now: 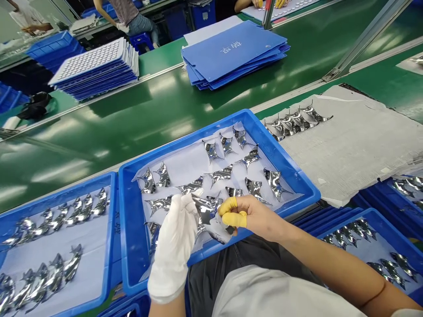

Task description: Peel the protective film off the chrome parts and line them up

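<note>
My left hand (pixel 178 233), in a white glove, is closed on the left edge of a shiny, curved metal piece with pointed corners (pixel 211 215). On the other side, my right hand (pixel 239 213) pinches the same piece between thumb and forefinger, both in yellow finger cots. The piece is held tilted above the near edge of a blue tray (pixel 280 154). Several similar mirror-like pieces lie spread on the white liner in this tray, among them one at the right (pixel 275 182) and one near the middle (pixel 220 175). My hands hide part of the tray's near side.
Another blue tray (pixel 110 229) with rows of pieces stands at left, and one more (pixel 373 215) at lower right. A paper-covered stack (pixel 357 136) bears a row of pieces. Across the green belt (pixel 139 136) are blue sheets (pixel 231 53) and stacked panels (pixel 95 66). Other people work beyond.
</note>
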Demonstrator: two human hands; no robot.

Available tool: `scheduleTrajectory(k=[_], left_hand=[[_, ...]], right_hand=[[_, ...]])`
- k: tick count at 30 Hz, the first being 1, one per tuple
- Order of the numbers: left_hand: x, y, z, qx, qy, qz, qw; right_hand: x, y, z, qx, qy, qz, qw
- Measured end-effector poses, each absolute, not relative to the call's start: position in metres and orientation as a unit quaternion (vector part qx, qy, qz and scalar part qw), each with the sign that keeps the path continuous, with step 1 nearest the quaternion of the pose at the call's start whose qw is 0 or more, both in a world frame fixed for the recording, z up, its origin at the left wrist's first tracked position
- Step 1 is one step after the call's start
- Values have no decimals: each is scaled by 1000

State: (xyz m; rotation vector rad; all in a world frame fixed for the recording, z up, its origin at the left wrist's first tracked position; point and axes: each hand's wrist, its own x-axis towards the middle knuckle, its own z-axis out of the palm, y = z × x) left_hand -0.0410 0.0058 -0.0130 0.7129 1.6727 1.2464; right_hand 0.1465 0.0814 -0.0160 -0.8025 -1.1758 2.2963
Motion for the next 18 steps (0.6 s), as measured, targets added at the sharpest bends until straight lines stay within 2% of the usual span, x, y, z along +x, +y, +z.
scheduleTrajectory(k=[5,18], left_hand=[[-21,0,-6,313,607,518,516],[-17,5,-1,257,652,573,424]], right_hand=[[142,75,-12,-278,-426,828,236],[142,65,-15,-226,-482,811,241]])
